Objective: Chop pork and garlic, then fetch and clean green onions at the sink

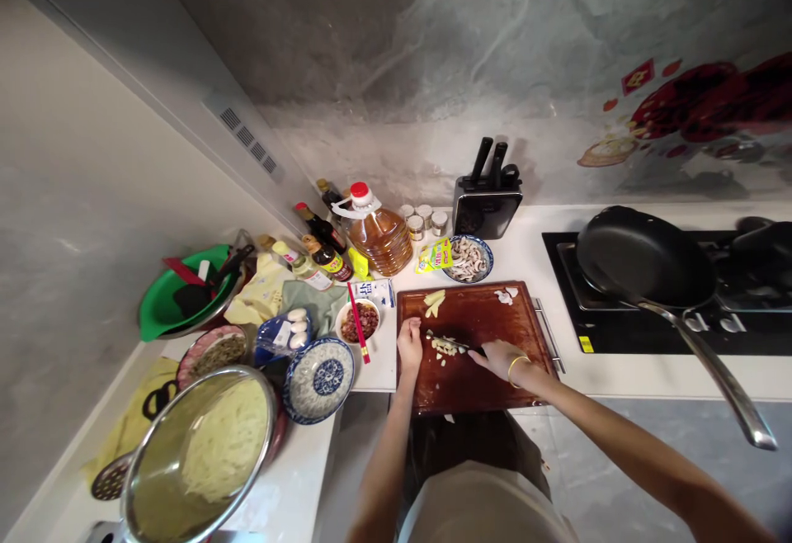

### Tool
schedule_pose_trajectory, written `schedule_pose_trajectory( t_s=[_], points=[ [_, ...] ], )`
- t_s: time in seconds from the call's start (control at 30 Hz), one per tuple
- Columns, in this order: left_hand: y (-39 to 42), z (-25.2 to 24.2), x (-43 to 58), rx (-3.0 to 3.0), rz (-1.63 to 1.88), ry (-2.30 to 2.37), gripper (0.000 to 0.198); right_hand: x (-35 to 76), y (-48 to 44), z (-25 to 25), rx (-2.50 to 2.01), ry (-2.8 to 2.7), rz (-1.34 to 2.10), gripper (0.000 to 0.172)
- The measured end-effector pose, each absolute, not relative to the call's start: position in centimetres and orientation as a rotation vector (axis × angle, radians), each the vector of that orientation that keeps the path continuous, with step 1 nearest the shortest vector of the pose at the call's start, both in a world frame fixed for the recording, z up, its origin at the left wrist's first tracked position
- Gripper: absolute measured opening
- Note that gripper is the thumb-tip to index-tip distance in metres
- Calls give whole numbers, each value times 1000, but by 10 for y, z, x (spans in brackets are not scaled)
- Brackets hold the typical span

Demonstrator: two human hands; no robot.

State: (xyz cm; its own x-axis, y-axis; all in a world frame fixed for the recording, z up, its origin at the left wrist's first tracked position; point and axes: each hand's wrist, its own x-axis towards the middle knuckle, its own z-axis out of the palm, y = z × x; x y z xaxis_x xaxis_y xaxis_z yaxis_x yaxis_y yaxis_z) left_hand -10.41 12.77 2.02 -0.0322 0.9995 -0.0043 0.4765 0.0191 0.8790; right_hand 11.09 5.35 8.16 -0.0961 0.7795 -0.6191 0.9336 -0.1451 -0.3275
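Observation:
A dark red-brown cutting board (488, 378) lies on the white counter in front of me. My right hand (502, 356), with a gold bangle on the wrist, grips a knife (446, 338) whose blade lies across small pale chopped pieces (444, 348) near the board's left side. My left hand (409, 343) rests with curled fingers at the board's left edge, next to those pieces; what it presses on is too small to make out. A few pale yellow slices (434, 301) lie at the board's far edge, white bits (506, 295) further right.
Behind the board stand a bowl of sliced mushrooms (469, 259), an oil jug (377, 235), sauce bottles (322, 246) and a knife block (487, 200). A black frying pan (643, 256) sits on the hob at right. Left: a patterned plate (318, 378), a steel bowl of noodles (204, 452), a green bowl (179, 295).

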Motion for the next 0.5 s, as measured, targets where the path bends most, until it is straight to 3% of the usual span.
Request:
schedule_pose_trajectory(
  t_s=[0.17,0.37,0.5],
  points=[
    [123,23,-97,1671,924,1592,25,110,41,67,2035,1872,-977,51],
    [126,23,-104,1598,985,1606,26,106,38,68,2032,1933,-989,61],
    [118,22,-104,1627,947,1606,24,103,33,62,2052,1853,-959,53]
  ],
)
